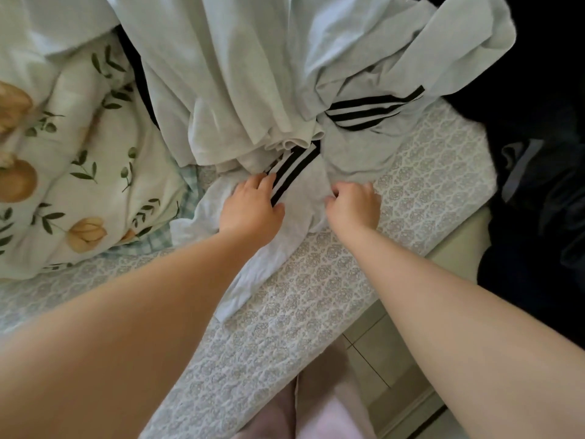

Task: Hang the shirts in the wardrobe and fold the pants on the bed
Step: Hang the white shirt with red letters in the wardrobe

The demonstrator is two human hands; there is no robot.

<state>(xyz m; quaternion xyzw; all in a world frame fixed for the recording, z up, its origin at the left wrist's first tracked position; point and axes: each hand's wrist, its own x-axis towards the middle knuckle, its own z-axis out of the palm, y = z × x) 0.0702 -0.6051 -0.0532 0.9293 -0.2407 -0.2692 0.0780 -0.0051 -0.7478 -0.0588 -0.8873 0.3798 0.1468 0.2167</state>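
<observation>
No readable text, label, brand, number or sign shows on anything here.

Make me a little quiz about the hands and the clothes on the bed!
1. True or false: the right hand holds a hanger.
2. What is printed on the duvet? A flowers and leaves; B stars; C cars.
3. Fill in: the left hand rests on a striped garment whose dark stripes are ____.
Key: 1 false; 2 A; 3 black.
</observation>
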